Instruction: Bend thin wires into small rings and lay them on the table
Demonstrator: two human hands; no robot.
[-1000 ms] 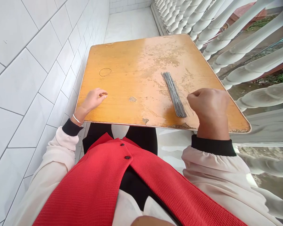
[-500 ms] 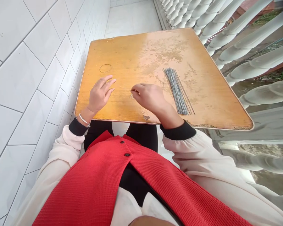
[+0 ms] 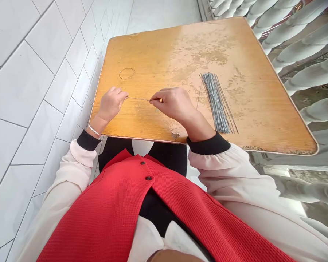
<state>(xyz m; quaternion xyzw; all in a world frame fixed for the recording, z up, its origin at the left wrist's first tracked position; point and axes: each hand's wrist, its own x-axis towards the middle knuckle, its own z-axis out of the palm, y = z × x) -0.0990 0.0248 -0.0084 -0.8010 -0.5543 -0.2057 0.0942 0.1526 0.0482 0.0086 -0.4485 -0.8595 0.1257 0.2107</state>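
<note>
Hands: left hand [image 3: 110, 103] and right hand [image 3: 173, 103] each pinch one end of a thin straight wire [image 3: 139, 98], just above the table [image 3: 166, 47].
Done: one wire ring [image 3: 127, 73] lies farther back.
Remaining: bundle of wires [image 3: 218, 103] beside the right wrist, apparently unworked.

— The wire [image 3: 139, 98] between left hand [image 3: 110, 103] and right hand [image 3: 175, 103]?
— Hair-thin; both ends vanish inside each grip.
— That ring [image 3: 127, 73] on the tabletop [image 3: 158, 47]?
— Perhaps a wire loop, perhaps a mark; too small to tell.
</note>
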